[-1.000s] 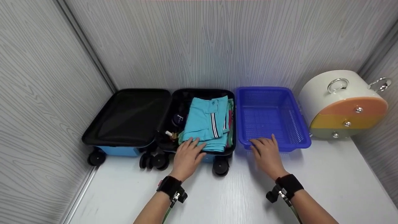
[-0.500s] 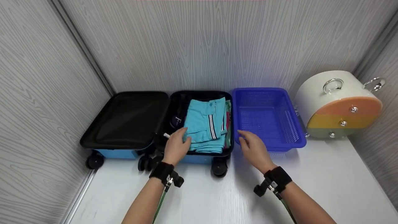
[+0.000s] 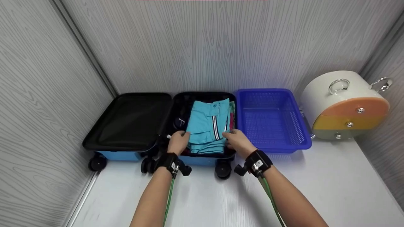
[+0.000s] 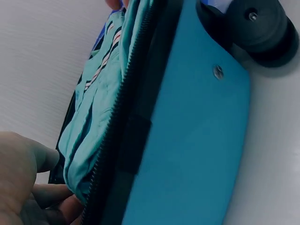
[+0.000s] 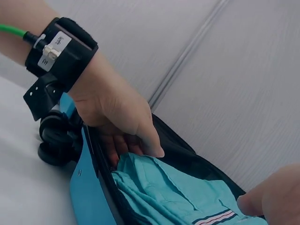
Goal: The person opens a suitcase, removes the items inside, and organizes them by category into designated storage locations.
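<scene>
Folded turquoise shorts (image 3: 203, 121) with dark-and-white side stripes lie on top of other clothes in the right half of an open blue suitcase (image 3: 199, 161). My left hand (image 3: 178, 142) grips their near left edge; in the left wrist view its thumb is above the cloth and its fingers are tucked below. At the opposite edge my right hand (image 3: 239, 142) holds the shorts, its thumb on the fabric and its other fingers down along the side. Green and red cloth (image 3: 232, 118) shows from under the right side.
The suitcase's other half, a black shell (image 3: 132, 121), lies open to the left. A dark round item with a letter (image 3: 180, 122) sits beside the clothes. On the right stand a blue plastic basket (image 3: 268, 147) and a white drum-shaped drawer box (image 3: 328, 86) with chrome handles.
Both hands have come to the sides of the shorts and taken hold of them. The right hand has moved left from the basket's edge; the left hand has shifted off the top of the pile.
</scene>
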Demonstrator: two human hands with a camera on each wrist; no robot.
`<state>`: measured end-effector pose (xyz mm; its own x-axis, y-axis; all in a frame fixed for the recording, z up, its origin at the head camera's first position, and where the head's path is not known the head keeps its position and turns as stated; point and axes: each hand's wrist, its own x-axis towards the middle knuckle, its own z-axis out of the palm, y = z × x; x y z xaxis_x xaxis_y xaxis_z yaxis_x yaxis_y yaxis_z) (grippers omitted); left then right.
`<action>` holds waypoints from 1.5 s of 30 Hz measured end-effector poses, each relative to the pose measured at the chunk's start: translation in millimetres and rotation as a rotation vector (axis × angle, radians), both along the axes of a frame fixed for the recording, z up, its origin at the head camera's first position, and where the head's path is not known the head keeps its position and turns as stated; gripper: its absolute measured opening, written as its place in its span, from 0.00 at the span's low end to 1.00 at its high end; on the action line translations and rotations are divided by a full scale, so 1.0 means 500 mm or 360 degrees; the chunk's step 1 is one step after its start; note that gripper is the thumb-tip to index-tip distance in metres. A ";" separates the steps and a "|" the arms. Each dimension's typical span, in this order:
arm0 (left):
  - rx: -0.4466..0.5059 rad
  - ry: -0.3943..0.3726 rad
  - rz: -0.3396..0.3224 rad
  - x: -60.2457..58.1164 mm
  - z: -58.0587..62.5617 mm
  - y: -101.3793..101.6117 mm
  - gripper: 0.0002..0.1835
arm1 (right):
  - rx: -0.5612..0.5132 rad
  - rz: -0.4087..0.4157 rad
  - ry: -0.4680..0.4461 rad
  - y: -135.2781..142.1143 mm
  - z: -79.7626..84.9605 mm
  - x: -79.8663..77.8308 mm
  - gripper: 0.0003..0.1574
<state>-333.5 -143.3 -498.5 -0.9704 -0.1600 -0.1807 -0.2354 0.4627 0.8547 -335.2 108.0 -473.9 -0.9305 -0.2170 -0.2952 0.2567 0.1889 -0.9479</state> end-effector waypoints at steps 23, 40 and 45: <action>0.0247 -0.0003 -0.0089 0.007 -0.013 -0.022 0.21 | 0.0283 -0.0167 -0.0005 -0.053 -0.035 -0.032 0.20; 0.0071 0.0090 -0.0030 0.012 0.002 -0.008 0.29 | 0.0448 -0.0262 0.0500 -0.053 -0.057 -0.026 0.10; 0.0109 0.0205 0.0006 0.008 0.016 0.010 0.22 | 0.0369 -0.0319 0.0665 -0.032 -0.050 -0.027 0.18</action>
